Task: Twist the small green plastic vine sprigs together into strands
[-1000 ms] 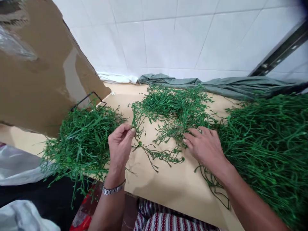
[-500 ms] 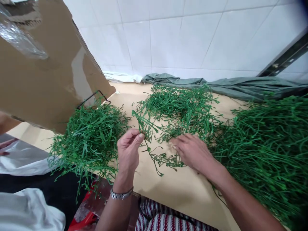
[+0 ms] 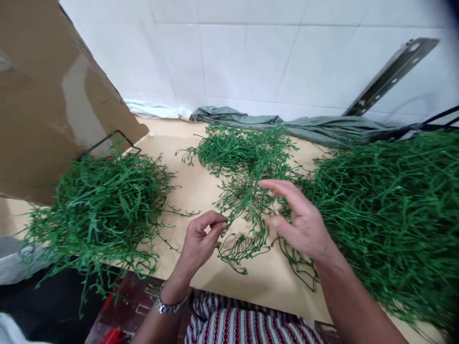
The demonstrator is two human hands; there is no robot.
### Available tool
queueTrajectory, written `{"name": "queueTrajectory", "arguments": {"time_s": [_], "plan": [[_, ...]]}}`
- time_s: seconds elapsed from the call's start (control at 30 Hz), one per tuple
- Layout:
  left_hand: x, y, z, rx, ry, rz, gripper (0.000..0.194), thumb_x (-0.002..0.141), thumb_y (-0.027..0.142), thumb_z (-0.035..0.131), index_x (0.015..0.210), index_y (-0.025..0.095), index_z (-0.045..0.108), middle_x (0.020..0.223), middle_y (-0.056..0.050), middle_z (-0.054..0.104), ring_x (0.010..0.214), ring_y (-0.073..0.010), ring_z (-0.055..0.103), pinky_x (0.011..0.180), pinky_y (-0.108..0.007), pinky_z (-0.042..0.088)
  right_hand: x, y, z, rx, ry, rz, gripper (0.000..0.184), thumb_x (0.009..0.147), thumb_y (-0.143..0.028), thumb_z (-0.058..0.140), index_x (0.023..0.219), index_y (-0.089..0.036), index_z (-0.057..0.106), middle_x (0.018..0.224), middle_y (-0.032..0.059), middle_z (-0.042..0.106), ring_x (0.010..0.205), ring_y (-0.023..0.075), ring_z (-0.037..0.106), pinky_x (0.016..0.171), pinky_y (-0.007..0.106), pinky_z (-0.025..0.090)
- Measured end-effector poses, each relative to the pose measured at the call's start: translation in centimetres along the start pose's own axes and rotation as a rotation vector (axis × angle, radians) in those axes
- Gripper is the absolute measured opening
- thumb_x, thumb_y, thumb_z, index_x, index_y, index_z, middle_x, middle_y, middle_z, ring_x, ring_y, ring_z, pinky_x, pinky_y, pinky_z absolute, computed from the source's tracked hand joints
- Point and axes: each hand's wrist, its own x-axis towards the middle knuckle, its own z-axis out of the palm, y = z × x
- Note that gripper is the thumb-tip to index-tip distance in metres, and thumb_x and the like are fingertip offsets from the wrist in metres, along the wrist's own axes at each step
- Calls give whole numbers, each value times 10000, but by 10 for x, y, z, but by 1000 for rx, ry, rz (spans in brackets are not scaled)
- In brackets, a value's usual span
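My left hand (image 3: 202, 241) pinches thumb and forefinger together at the end of a thin green plant sprig (image 3: 232, 220) in the middle of the table. My right hand (image 3: 304, 224) is open, thumb and fingers spread, at the right side of a loose cluster of sprigs (image 3: 247, 196); nothing shows in its grip. A few stems (image 3: 242, 248) curl on the table between the two hands. The sprigs are thin, branching and bright green, with small tips, and look like plastic.
A tangled heap of green sprigs (image 3: 107, 205) lies at the left by a cardboard sheet (image 3: 39, 105). A bigger heap (image 3: 390, 215) fills the right side. Dark green cloth (image 3: 315, 128) runs along the tiled wall (image 3: 244, 57), near a metal bracket (image 3: 390, 76).
The sprig that my left hand held up has gone from it; that hand now pinches lower, at the middle cluster. My right hand has lifted and opened. The view has shifted right.
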Motion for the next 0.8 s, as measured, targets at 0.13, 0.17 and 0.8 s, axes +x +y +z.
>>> {"name": "queueTrajectory", "arguments": {"time_s": [0.13, 0.17, 0.8], "plan": [[-4, 2, 5, 74, -109, 102, 135, 767, 160, 522, 648, 158, 585, 581, -9, 527, 573, -120, 488, 553, -242, 389, -2, 2, 6, -76, -280, -80, 636, 770, -471, 589, 1323, -245, 374, 1410, 97, 333, 1299, 262, 285, 1037, 484, 283], [-5, 2, 6, 87, -127, 125, 139, 775, 153, 516, 655, 158, 586, 585, -9, 525, 575, -119, 488, 552, -242, 386, -3, 4, 8, -73, -301, -85, 572, 789, -430, 581, 1301, -245, 405, 1403, 92, 348, 1299, 253, 290, 1036, 480, 287], [-21, 2, 31, 696, 38, 535, 64, 773, 109, 518, 759, 157, 558, 660, -43, 570, 644, -163, 481, 631, -316, 357, -41, 6, 34, -58, 18, -50, 253, 831, -195, 534, 1081, -156, 528, 1056, 114, 616, 1030, 192, 548, 898, 356, 447]]}}
